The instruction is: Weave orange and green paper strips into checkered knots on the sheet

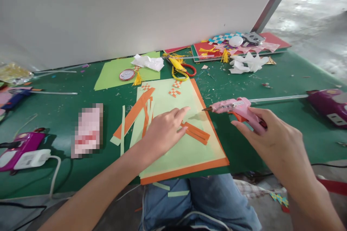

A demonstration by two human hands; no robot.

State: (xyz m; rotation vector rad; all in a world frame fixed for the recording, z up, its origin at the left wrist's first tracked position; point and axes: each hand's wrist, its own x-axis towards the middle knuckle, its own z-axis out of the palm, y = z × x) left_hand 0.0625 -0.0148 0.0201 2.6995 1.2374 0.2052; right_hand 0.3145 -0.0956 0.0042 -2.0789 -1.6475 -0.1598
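Observation:
My right hand point(279, 140) is wrapped round the handle of a pink hot glue gun point(238, 106). A clear glue stick point(279, 98) pokes out of its back, and its nozzle points left above the pale green paper point(162, 162). Over the middle of that paper, my left hand point(165, 126) has thumb and fingers closed at the left end of an orange paper strip point(196, 133); the index finger is stretched out above. Behind it lie small orange-and-white woven paper pieces point(175, 92). Loose orange strips point(135, 112) and a thin green strip point(123, 130) lie to the left.
Yellow-and-red scissors point(179, 68), crumpled tissue point(149, 62) and a round tin point(127, 75) stand behind the paper. Purple power strips sit at the right point(329, 106) and left point(23, 148). A phone-like pixelated object point(88, 130) lies left. Red folders point(276, 41) lie at the back right.

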